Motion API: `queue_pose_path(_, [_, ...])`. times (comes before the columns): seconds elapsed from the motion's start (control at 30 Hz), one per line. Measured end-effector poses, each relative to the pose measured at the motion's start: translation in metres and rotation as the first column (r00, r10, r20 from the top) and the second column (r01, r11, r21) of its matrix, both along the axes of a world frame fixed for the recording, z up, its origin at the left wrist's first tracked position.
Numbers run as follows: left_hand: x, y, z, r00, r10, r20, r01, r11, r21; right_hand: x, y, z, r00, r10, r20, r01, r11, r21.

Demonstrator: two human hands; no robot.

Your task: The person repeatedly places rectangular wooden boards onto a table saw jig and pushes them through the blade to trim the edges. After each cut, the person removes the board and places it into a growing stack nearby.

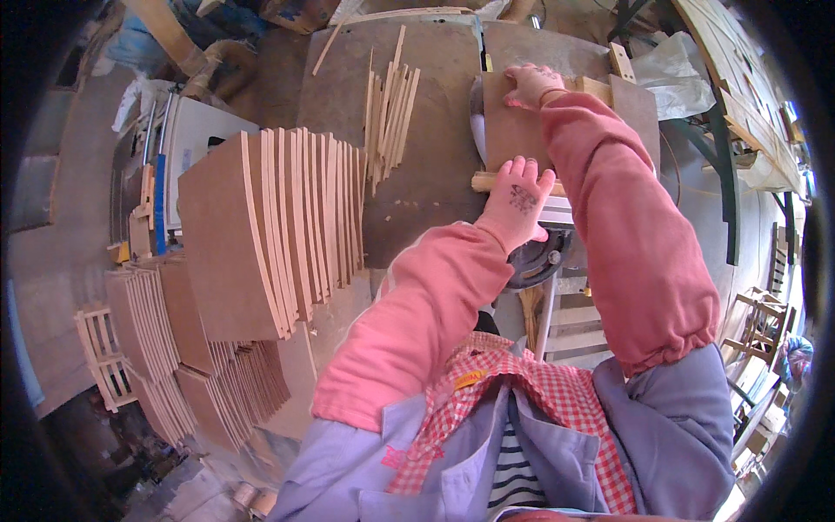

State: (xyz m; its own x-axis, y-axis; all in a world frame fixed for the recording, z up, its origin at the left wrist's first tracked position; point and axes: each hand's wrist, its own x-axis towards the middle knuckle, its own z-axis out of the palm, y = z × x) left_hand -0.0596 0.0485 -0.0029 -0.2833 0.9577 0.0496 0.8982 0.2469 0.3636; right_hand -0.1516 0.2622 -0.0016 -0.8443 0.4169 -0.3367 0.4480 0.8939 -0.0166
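Observation:
My left hand (520,202) lies across a wooden batten (484,182) at the near edge of a brown board, fingers over its far side and thumb on the near side. Below the thumb is a black curved metal fitting (537,261), partly hidden by that hand. Farther off, my right hand (531,85) rests on the brown board (513,130) with its fingers spread. The board lies flat on the machine table (439,217). Another brown piece (637,113) and a short wooden block (595,89) are beside my right forearm.
Brown panels stand in a large stack (235,235) at left, with more stacks (143,339) below it. Thin offcut strips (391,113) lie on the table's far part. A small wood block (621,63) and clear plastic sheeting (674,74) are at the far right, near long planks (739,61).

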Motion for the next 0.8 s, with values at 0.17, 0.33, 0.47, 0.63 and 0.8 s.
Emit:
queue_pose_path(0.17, [0.032,-0.027,0.0,1.0,0.01,-0.009,-0.009,1.0,0.018,0.034,-0.029,0.001,1.0,0.007,-0.024,-0.006,1.0,0.018])
queue_pose_path(0.33, [0.072,-0.062,-0.002,1.0,-0.014,0.014,0.014,1.0,0.0,0.08,-0.067,0.008,0.999,0.004,-0.036,-0.005,1.0,-0.011])
queue_pose_path(0.47, [0.103,-0.089,0.0,0.998,-0.033,0.048,0.035,0.998,-0.051,0.125,-0.089,0.009,0.988,0.054,-0.148,-0.067,0.995,-0.08])
queue_pose_path(0.63, [0.135,-0.111,0.005,0.998,-0.041,0.039,0.048,0.98,-0.191,0.224,-0.069,0.01,0.71,0.014,-0.704,-0.066,0.997,-0.047])
queue_pose_path(0.8, [0.141,-0.129,0.002,0.978,-0.016,0.209,0.014,1.0,0.013,0.374,-0.002,-0.006,0.661,-0.413,-0.626,0.346,0.909,-0.233])
